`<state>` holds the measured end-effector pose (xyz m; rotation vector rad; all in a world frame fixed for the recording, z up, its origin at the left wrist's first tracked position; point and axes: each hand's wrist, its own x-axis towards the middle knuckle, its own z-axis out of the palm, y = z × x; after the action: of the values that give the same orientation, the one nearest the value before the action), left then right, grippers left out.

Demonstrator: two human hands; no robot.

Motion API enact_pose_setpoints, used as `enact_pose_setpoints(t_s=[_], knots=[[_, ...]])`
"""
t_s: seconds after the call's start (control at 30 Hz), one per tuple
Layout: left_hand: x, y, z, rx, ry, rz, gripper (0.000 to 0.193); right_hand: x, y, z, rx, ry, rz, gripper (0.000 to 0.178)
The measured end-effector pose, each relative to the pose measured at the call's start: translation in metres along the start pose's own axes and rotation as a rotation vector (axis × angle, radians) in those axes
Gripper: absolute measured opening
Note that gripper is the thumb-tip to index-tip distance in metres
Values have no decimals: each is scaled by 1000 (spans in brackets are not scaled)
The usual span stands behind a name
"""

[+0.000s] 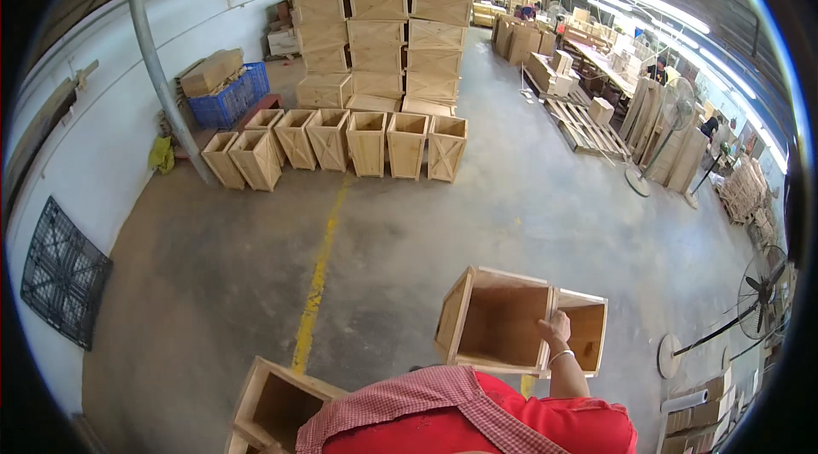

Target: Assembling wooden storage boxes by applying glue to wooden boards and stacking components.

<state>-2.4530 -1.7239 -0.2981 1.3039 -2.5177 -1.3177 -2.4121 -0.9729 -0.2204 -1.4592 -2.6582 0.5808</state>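
Two tapered open-top wooden boxes (503, 322) are side by side at my lower right, their inner rims together. My right hand (555, 329), with a pale band at the wrist, is closed over those adjoining rims. Another pair of wooden boxes (285, 407) is at my lower left, tilted and partly cut off by the lower edge. Only a sliver of my left hand (274, 449) shows there, at the rim between them; most of its fingers are out of sight. My red top and checked apron cover part of the left pair.
A row of similar wooden boxes (368, 143) stands ahead, before a tall stack of them (379, 28). Left are a metal pole (158, 62), a blue crate (228, 96) and a black pallet (66, 273). Standing fans (758, 292) and a wooden pallet (588, 126) are right.
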Motion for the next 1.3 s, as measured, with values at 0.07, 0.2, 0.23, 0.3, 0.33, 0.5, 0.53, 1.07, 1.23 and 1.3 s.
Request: enact_pose_setpoints(t_s=[0.07, 0.2, 0.23, 0.3, 0.33, 0.5, 0.53, 1.07, 1.23, 1.3], knots=[[44, 38, 6, -2, -11, 20, 48, 7, -56, 5, -10, -64, -6, 32], [144, 153, 59, 12, -88, 141, 48, 36, -118, 46, 12, -99, 47, 36], [176, 197, 81, 17, -113, 196, 48, 48, -143, 64, 20, -161, 57, 38], [229, 290, 139, 26, -177, 305, 48, 69, -205, 103, -60, -149, 59, 38], [258, 346, 161, 19, -194, 364, 48, 77, -234, 120, -67, -171, 64, 38], [315, 509, 270, 32, -342, 519, 49, 100, -309, 178, -16, -174, 105, 37], [325, 531, 286, 32, -365, 534, 49, 103, -328, 195, -3, -182, 112, 38], [563, 514, 308, 291, -223, 55, 45, 254, -566, 311, -172, -112, 125, 35], [605, 561, 332, 457, -203, -18, 38, 274, -637, 351, -210, -189, 132, 41], [643, 590, 370, 523, -207, -35, 39, 302, -665, 393, -171, -239, 150, 43]])
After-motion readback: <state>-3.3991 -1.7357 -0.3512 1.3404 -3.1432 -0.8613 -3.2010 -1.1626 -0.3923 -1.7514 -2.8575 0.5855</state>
